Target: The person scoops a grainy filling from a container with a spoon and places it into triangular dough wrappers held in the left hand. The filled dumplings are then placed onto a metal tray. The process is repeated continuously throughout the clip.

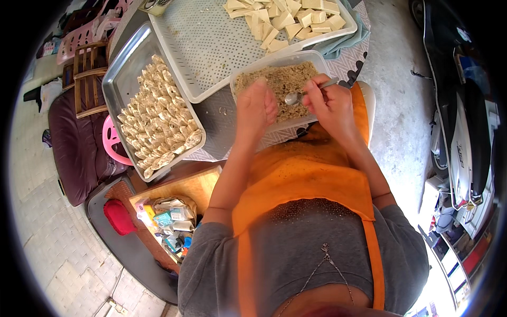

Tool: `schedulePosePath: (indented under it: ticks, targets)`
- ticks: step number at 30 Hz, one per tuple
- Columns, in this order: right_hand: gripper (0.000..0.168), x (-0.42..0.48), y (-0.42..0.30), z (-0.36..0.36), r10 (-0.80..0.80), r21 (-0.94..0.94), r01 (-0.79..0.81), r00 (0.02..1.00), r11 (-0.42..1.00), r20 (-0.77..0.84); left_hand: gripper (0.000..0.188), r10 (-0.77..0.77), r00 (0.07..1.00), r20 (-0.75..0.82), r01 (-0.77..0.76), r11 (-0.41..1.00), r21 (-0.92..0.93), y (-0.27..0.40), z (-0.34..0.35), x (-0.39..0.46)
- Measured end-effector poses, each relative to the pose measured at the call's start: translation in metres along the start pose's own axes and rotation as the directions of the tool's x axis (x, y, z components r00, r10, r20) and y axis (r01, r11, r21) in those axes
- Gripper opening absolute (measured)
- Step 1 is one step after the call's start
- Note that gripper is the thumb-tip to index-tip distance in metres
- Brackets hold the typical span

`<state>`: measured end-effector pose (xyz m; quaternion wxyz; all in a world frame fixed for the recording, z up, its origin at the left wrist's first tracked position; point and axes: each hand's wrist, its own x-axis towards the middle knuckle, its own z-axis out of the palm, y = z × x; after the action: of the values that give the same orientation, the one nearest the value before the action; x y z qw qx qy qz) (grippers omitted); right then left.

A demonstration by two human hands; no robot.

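My right hand (330,103) grips a metal spoon (294,98), its bowl above the crumbly brown filling (289,75) in a translucent plastic container (323,59). My left hand (257,103) is curled over the left part of this container; whether something lies inside its fingers cannot be told. At the left, a metal tray (113,85) holds rows of small pale filled pieces (158,119). Behind the container, a perforated white plastic tray (206,43) carries a heap of pale yellow, angular pieces, possibly tofu (285,20), at its right end.
A teal cloth (344,37) lies under the perforated tray's right corner. Left of the table stand a maroon cushioned seat (75,146) and a pink plastic stool (113,138). A wooden surface with a basket (190,204) of small packages is at lower left. A scooter (459,119) stands at the right.
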<state>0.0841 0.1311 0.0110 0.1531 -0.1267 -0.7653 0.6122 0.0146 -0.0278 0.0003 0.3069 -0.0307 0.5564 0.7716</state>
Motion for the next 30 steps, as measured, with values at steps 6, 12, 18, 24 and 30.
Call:
schedulePosePath:
  ticks: [6,12,18,24,30]
  targets:
    - [0.018,0.003,0.022,0.004,-0.024,-0.092,0.026,0.999,0.995,0.026,0.039,0.022,0.998,0.061,-0.019,0.998,-0.061,0.002,-0.002,0.0]
    - [0.016,0.004,0.025,0.008,-0.113,-0.214,0.107,0.993,0.971,-0.018,0.031,0.103,0.994,-0.039,-0.102,0.995,0.014,0.008,0.015,0.001]
    - [0.011,0.002,0.021,0.007,-0.128,-0.24,0.127,0.992,0.962,0.011,0.038,0.018,0.994,0.105,-0.002,0.989,-0.151,-0.004,-0.006,0.008]
    - [0.009,0.001,0.023,0.006,-0.095,-0.243,0.101,0.995,0.965,0.035,0.044,-0.061,0.998,0.011,0.062,0.993,-0.1,0.001,0.0,0.0]
    - [0.012,0.0,0.034,0.005,-0.039,-0.268,0.052,0.998,0.962,0.056,0.046,-0.057,0.996,0.072,0.063,0.994,-0.092,0.003,0.002,0.0]
